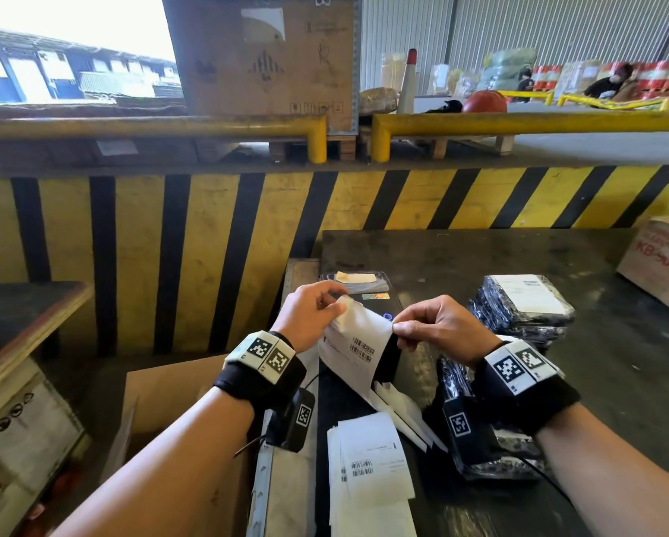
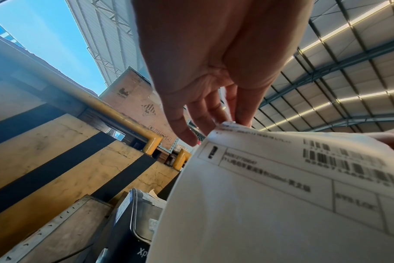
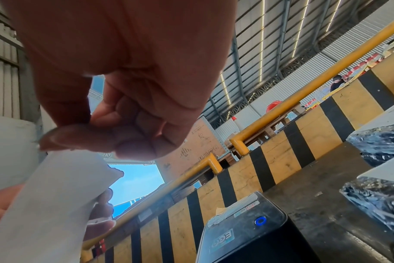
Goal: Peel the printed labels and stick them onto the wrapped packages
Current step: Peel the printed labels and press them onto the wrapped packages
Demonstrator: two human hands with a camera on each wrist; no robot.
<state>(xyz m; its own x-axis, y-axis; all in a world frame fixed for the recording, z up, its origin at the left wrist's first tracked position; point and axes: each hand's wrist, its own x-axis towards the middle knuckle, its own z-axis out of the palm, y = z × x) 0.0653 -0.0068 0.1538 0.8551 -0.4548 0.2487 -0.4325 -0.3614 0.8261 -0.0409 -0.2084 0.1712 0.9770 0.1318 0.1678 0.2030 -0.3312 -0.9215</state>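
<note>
So that its backing can be separated, the white printed barcode label (image 1: 358,344) is being pinched at opposite top corners by left hand (image 1: 309,317) and right hand (image 1: 437,327) fingers.

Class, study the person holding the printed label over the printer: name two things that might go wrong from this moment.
1. The label is pinched only at its upper corners by the left hand and right hand; it already curves, so it may fold, crease or stick to itself.
2. Loose sheets lie directly below, so the hanging end may catch on them instead of reaching a package.
</note>
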